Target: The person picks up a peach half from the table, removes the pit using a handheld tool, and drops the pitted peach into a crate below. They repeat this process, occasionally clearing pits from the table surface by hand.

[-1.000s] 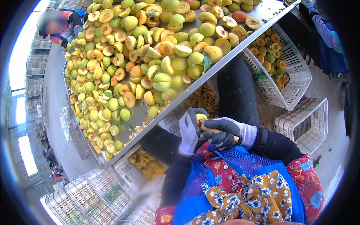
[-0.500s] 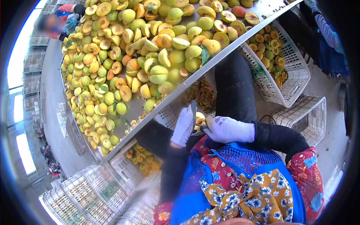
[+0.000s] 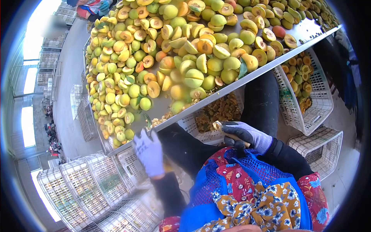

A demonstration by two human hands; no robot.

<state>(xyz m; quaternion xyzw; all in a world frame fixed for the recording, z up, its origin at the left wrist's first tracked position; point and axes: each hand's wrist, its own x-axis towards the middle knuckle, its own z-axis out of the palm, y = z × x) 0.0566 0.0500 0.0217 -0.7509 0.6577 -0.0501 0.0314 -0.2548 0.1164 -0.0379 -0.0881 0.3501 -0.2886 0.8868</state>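
My left hand (image 3: 150,153), in a pale lavender glove, is blurred, with its fingers apart by the near edge of the sorting table (image 3: 185,111). I see nothing held in it. In front of my lap, my right hand (image 3: 253,137), in a lavender and black glove, is closed round a short wooden-handled tool (image 3: 233,136). Something pale shows at the tool's tip, too small to name. Halved and whole yellow-green stone fruit (image 3: 193,78), apricot- or plum-like, are heaped on the table. Beneath its edge a white crate (image 3: 188,128) holds brownish pits or scraps (image 3: 218,112).
A white crate of fruit halves (image 3: 299,83) stands to the right, with another white crate (image 3: 320,150) below it. Stacked crates (image 3: 83,189) are at lower left. A co-worker's gloved hand (image 3: 104,5) shows at the top left; another person (image 3: 344,73) is at the right.
My hands were together over a halved fruit. My left hand has moved left to the table edge, and my right hand now shows the tool. The view has shifted.
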